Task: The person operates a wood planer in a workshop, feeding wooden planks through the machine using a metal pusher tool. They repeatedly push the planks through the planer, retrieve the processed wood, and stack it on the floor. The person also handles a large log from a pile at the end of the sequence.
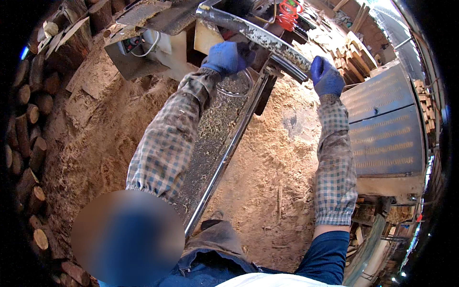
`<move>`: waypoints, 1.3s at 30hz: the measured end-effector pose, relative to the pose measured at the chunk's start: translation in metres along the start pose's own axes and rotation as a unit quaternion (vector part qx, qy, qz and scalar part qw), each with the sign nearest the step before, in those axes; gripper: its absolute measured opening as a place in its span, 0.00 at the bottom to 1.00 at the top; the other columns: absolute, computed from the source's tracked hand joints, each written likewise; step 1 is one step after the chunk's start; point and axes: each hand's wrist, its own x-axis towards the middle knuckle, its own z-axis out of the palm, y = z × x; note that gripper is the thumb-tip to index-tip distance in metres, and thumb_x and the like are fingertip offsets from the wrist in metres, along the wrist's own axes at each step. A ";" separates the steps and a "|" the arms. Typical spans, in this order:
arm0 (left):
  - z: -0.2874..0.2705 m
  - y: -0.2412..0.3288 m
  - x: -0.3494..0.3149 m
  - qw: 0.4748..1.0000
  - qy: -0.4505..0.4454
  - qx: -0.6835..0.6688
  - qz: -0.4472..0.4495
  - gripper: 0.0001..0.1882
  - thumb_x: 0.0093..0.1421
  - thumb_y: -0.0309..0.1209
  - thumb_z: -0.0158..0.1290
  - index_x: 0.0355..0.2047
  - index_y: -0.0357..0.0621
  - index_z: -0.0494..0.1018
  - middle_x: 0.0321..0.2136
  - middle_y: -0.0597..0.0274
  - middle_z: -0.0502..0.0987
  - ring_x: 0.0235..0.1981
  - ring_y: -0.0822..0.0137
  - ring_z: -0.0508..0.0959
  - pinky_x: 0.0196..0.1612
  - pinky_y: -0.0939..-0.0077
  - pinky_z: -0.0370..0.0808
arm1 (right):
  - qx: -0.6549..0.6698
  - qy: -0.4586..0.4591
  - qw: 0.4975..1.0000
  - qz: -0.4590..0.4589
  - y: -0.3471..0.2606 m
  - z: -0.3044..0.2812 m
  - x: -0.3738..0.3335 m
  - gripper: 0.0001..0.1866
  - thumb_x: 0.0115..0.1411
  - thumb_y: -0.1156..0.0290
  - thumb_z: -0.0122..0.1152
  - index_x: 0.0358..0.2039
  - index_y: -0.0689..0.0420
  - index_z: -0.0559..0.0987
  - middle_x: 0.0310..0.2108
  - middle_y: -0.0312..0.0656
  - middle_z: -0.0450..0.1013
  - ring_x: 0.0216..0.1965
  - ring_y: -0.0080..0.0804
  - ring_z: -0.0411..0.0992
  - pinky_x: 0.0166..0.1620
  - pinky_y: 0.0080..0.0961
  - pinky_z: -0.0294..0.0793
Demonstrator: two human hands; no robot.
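Note:
Both my hands wear blue gloves, and checked sleeve covers run up my forearms. My left hand (224, 58) is closed at the near side of the machine, just below a worn curved metal arm (260, 34). What its fingers hold is hidden. Off the right end of that arm, my right hand (328, 79) is curled shut with the thumb side up. Whatever it grips, if anything, does not show. A long metal rail (215, 177) slants from beneath the arm down toward my legs. Under my left wrist lies a clear looped hose (239, 91).
Stacked logs (36, 115) line the left side. An open control box (138, 52) sits at the upper left, and a red coiled hose (289, 13) hangs at the top. Cut wood pieces (354, 57) and grey metal panels (385, 141) stand right. Sawdust (272, 158) covers the floor.

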 end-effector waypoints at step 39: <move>0.139 -0.038 0.269 0.999 0.032 0.039 0.011 0.22 0.62 0.59 0.52 0.43 0.61 0.82 0.34 0.54 0.84 0.38 0.47 0.82 0.40 0.55 0.79 | -0.047 0.035 0.998 0.005 0.141 0.171 0.228 0.28 0.70 0.44 0.43 0.37 0.51 0.85 0.31 0.54 0.80 0.36 0.55 0.80 0.42 0.50 0.78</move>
